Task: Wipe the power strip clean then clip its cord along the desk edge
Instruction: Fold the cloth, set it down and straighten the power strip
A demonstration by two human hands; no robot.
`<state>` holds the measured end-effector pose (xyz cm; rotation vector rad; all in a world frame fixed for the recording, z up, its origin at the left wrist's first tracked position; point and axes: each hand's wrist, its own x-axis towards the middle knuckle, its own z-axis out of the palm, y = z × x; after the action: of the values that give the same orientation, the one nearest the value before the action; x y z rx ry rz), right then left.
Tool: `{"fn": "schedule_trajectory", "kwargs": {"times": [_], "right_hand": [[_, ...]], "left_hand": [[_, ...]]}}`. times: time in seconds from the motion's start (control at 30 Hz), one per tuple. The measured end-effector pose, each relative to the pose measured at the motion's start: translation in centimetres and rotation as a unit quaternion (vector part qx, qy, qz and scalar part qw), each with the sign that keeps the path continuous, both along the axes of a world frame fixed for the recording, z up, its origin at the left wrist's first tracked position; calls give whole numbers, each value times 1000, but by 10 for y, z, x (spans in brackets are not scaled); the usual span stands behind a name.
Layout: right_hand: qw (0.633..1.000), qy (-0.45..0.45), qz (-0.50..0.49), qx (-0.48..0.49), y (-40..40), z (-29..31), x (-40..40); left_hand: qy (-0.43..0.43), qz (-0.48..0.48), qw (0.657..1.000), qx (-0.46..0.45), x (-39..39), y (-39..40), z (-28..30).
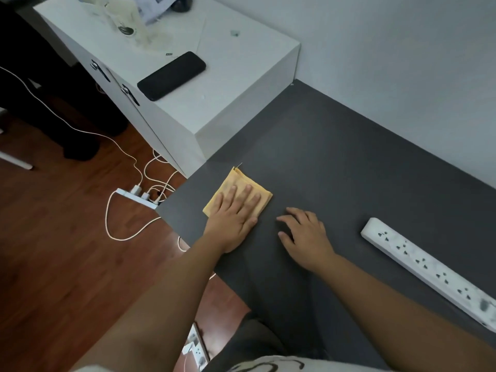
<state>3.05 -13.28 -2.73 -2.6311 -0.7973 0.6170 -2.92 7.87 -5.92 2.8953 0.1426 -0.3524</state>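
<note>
Right hand [304, 234] near power strip [429, 269]

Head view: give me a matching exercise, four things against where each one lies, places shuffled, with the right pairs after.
Things:
1. cloth
2. power strip
3. phone
4. second strip

Places:
A. on the white cabinet
B. on the wooden floor, chargers plugged in
C. under the flat left hand, near the desk's left edge
D. on the desk, to the right of the right hand

Pairs: 1-C, 2-D, 3-A, 4-B
</note>
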Motion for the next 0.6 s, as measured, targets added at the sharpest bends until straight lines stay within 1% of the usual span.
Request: {"fn": "schedule_trajectory", "kwargs": {"times": [0.13, 0.27, 0.33, 0.43, 0.6], "right_hand": [[1000, 2, -11, 11, -16, 6, -1], [998, -30, -53, 31, -48, 14, -1], [994, -50, -91, 27, -73, 16, 0], [984, -68, -164, 7, -117, 19, -2], [955, -83, -284, -11, -191, 17, -15]], "left_hand": [[10, -13, 1000, -11, 0, 2, 4], [-2, -41, 999, -32, 9, -27, 19], [-19, -84, 996, -32, 21, -53, 27], [-39, -175, 984, -24, 45, -101, 37], [-17, -290, 957, -5, 77, -176, 44]]}}
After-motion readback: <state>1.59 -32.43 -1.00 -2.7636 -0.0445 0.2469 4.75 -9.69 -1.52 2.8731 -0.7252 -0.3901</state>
